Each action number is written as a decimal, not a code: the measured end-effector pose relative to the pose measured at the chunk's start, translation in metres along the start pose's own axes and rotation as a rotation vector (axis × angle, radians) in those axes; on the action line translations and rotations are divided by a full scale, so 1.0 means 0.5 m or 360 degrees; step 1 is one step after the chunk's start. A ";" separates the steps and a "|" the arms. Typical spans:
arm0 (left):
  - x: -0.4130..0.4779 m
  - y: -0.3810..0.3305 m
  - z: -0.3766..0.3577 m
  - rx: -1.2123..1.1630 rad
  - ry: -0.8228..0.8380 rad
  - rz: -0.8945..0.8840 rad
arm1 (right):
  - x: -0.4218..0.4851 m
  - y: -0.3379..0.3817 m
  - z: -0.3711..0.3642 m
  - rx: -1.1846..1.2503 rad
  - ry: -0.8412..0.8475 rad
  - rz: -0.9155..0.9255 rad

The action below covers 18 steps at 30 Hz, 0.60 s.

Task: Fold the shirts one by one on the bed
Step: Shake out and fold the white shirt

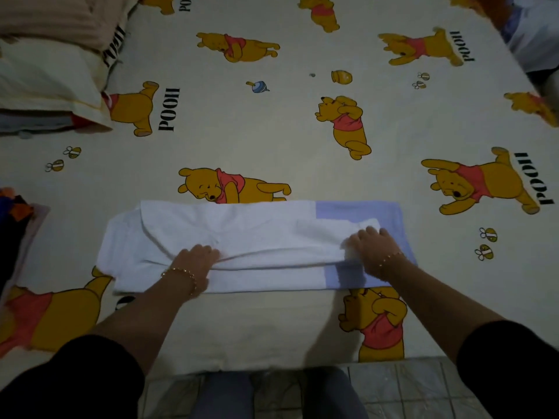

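Shirt [257, 225], white with a pale blue band at one end, lies sideways on bed [272, 131] close to the front edge, already narrowed into a long strip. Left grip [196, 258] pinches a ridge of cloth along the near crease. Right grip [375, 249] is clenched on the same flap by the blue end, fingers curled over it. Judged stage: lengthwise fold on this shirt roughly half done, crosswise fold still left, then the other shirts. Clothes heap [532, 31] at the far right corner looks unfolded, count unclear. Dark clothes [15, 213] sit at the left edge, folded or not I cannot tell. Pillows [45, 77] are far left, well apart. Wide open sheet lies beyond the shirt and nothing touches it. The bed's near edge is just behind the wrists, so there is little room toward the person.
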<state>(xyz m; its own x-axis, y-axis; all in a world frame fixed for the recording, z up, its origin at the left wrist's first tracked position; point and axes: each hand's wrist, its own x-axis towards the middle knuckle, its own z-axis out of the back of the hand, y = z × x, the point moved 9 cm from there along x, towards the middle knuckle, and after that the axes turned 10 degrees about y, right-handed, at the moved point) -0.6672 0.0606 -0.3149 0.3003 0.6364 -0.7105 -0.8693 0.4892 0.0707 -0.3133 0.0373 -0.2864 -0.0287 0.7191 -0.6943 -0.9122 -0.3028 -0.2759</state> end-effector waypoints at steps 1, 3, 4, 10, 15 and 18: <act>0.002 -0.002 -0.024 -0.0037 0.0112 0.0004 | -0.001 0.015 -0.041 0.0113 0.0191 0.0024; 0.003 -0.008 -0.021 -0.0210 0.0071 -0.0018 | -0.002 0.031 -0.075 0.0389 0.0267 0.0065; 0.001 -0.009 -0.007 -0.0301 0.0006 -0.0031 | -0.001 0.029 -0.076 0.0481 0.0212 0.0069; -0.010 -0.018 0.081 -0.0606 -0.0515 0.0026 | 0.030 -0.011 -0.022 0.0712 -0.0160 -0.0010; 0.035 -0.067 0.090 -0.0697 -0.0317 0.0004 | 0.075 -0.028 0.013 0.0889 -0.0232 -0.0076; 0.047 -0.086 0.086 -0.0661 -0.0293 0.0032 | 0.099 -0.013 0.004 0.0900 -0.0130 -0.0072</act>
<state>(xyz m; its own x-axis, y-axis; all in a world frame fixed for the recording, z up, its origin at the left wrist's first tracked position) -0.6060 0.0803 -0.3042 0.3140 0.7571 -0.5729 -0.9482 0.2190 -0.2303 -0.3096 0.0763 -0.3175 0.0045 0.7763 -0.6304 -0.9894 0.0949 0.1099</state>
